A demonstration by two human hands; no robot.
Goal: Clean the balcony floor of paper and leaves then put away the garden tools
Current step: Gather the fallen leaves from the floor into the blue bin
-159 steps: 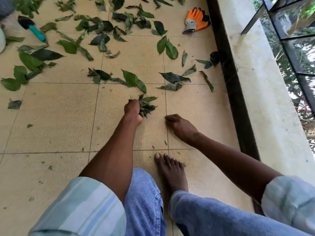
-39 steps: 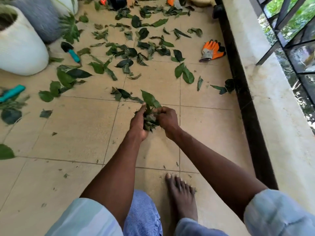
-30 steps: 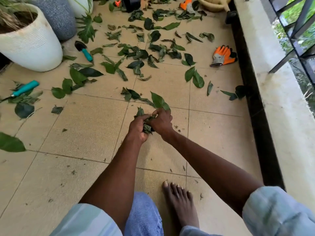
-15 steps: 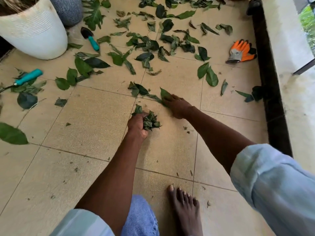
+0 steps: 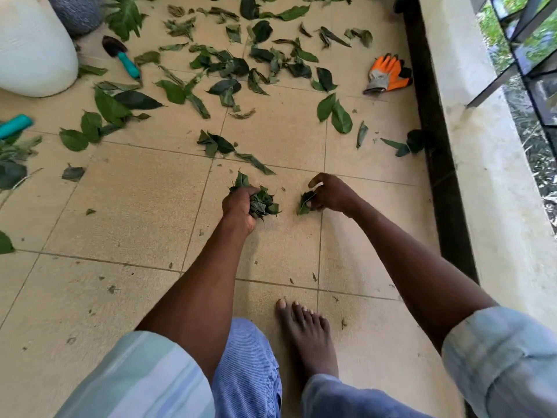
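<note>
Head view, left to right: white planter (image 5: 33,55) cut off at frame edge, contents hidden. Teal-handled trowel (image 5: 122,57) beside it. Left hand (image 5: 239,206), fingers clamped on a leaf bunch (image 5: 263,203). Right hand (image 5: 331,194) pinches one leaf (image 5: 304,203). Loose leaves (image 5: 229,67) litter the floor (image 5: 135,206). Orange glove (image 5: 388,73) near the ledge (image 5: 482,176). No readable writing.

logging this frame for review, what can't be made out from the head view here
- White pot: top and left side cut off by the frame edge; its contents are out of view.
- Teal-handled tool: only the handle end shows; the left edge cuts off the rest.
- Bunch of leaves: the left hand covers part of it, so its amount is unclear.
- Leaf gripped by the right hand: partly hidden by fingers.
</note>
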